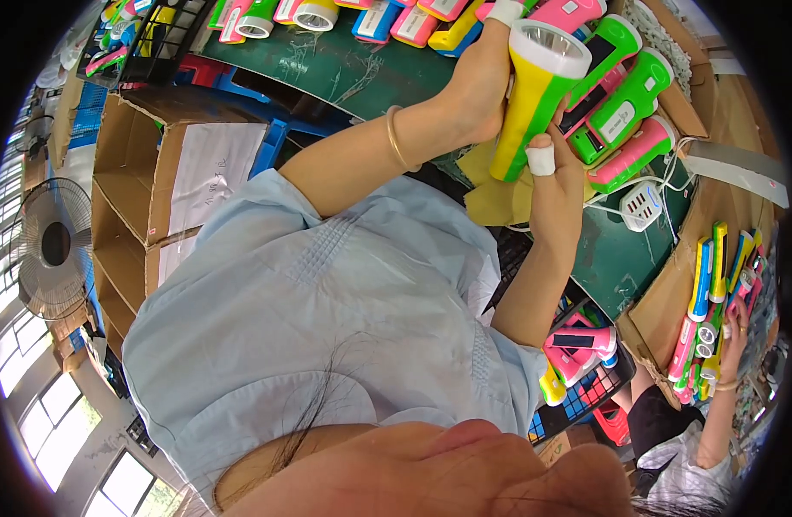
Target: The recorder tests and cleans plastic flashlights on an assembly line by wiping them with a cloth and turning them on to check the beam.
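A yellow and green flashlight [527, 99] with a white rim and a clear lens stands tilted between my hands, lens end up. My left hand [479, 96], a bracelet at its wrist, is closed against the flashlight's left side. White tape wraps one of its digits near the lens, while its other fingers are mostly hidden behind the body. On the lower right side, my right hand [558, 177] grips the flashlight, its taped thumb pressed on the green part. Several green and pink flashlights [624, 116] lie just right of my hands on the green table [615, 267].
More colourful flashlights [396, 24] line the table's far side. A white multi-port charger [640, 207] with cables sits at right. Cardboard boxes [208, 172] and a fan [53, 246] stand at left. At lower right, another person's hand [733, 336] is beside a flashlight pile [706, 323].
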A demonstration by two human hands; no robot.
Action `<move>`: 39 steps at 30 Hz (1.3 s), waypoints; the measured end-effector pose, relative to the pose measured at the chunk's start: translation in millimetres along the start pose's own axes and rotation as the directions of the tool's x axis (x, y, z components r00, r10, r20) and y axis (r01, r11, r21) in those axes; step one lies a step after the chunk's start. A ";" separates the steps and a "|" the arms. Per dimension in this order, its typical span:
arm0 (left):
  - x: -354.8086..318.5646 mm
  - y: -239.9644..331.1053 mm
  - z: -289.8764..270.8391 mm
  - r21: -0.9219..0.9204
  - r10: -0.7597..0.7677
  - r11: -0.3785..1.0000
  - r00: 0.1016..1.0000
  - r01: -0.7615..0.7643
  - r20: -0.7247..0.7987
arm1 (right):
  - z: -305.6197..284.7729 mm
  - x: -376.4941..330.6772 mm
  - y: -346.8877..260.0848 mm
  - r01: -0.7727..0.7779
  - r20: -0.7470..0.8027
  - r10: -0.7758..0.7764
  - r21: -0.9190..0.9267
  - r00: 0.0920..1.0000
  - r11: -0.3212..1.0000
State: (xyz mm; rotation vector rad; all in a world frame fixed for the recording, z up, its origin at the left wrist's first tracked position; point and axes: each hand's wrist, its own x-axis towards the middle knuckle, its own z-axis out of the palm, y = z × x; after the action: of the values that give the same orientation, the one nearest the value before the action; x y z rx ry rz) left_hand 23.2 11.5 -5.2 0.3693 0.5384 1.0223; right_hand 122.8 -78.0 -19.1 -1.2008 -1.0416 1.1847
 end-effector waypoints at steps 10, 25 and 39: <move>17.9 4.7 13.4 0.248 -0.134 0.962 0.990 0.118 0.046 | -23.4 15.0 41.4 -0.107 -0.128 0.125 0.139 0.984 0.984; 229.3 273.7 -105.5 0.532 0.468 -0.718 0.877 0.450 -0.111 | -303.5 28.5 -21.4 -0.198 -0.855 -0.255 -0.375 0.451 0.906; 132.7 298.9 -73.5 0.296 0.163 0.943 0.987 -0.150 -0.020 | -140.4 -22.2 -42.1 0.144 -0.545 -0.135 -0.025 0.828 0.989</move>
State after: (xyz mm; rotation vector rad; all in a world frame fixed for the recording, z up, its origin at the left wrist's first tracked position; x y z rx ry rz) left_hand -174.8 274.0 60.0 0.6634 0.7126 1.1070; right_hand 263.3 -115.7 9.3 -1.3196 -0.6646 0.6657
